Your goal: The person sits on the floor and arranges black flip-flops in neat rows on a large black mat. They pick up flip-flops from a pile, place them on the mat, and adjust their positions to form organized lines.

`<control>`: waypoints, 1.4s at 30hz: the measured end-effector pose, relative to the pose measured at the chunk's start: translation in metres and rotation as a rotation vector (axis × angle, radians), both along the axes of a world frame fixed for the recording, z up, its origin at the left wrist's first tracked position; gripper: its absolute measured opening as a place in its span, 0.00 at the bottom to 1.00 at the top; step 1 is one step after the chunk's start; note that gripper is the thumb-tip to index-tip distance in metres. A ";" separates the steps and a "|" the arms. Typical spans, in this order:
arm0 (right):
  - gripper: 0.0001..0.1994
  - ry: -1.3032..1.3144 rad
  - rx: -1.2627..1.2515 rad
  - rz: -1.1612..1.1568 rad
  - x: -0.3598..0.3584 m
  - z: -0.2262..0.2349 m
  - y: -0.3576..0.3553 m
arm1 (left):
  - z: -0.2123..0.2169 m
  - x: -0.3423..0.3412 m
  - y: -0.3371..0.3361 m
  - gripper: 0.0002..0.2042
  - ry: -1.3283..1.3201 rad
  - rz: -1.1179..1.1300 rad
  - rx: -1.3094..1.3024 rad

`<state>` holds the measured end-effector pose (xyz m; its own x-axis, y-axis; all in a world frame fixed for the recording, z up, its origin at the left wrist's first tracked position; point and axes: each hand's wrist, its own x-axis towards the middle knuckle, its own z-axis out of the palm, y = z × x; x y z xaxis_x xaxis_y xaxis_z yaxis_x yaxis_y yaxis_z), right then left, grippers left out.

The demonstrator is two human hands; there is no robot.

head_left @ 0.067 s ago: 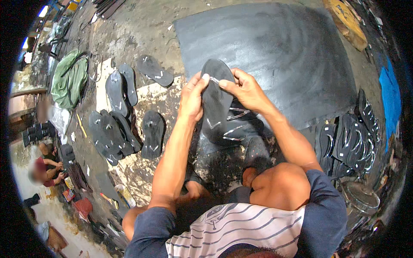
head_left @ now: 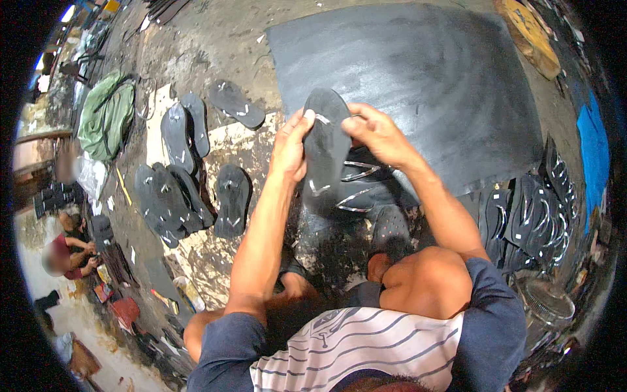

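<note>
A dark grey sandal sole (head_left: 326, 150) hangs between my hands, toe end up. Short shiny strap pieces lie across it near the toe and near the heel. My left hand (head_left: 287, 147) grips its left edge, thumb on top beside the upper strap piece. At the upper right edge, my right hand (head_left: 379, 134) is closed with bent fingers, its thumb at the sole's rim; its fingertips are partly hidden. Below the sole, dark sandals (head_left: 366, 196) with shiny-edged straps show in part.
A large black sheet (head_left: 418, 85) covers the floor ahead. Several grey soles (head_left: 233, 199) lie to the left, near a green cloth bag (head_left: 106, 117). Strapped sandals (head_left: 529, 215) are laid out at right, by a round fan (head_left: 545, 302). Another person (head_left: 68, 255) sits far left.
My right thumb has drawn back from the upper strap piece to the sole's right edge. The sole has shifted slightly left.
</note>
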<state>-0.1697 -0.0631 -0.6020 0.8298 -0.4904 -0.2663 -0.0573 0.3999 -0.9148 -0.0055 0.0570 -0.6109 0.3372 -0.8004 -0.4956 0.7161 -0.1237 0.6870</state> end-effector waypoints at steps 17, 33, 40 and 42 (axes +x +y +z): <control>0.24 0.122 -0.098 -0.298 -0.023 -0.097 -0.078 | -0.080 0.051 -0.033 0.23 -0.320 0.091 0.326; 0.21 0.660 -1.031 -0.065 -0.026 -0.153 -0.108 | -0.139 0.063 -0.027 0.25 -1.142 -0.250 0.759; 0.24 0.549 -0.802 -0.353 -0.049 -0.153 -0.093 | -0.102 0.100 -0.044 0.32 -1.761 0.229 0.577; 0.21 0.520 -0.726 -0.472 -0.061 -0.152 -0.074 | -0.116 0.137 -0.017 0.35 -1.528 0.572 0.872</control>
<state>-0.2307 -0.1366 -0.7539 0.3750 -0.9259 -0.0465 -0.4979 -0.1589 -0.8525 0.1314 0.0396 -0.7271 0.9395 -0.1574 0.3044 -0.3140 -0.7512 0.5807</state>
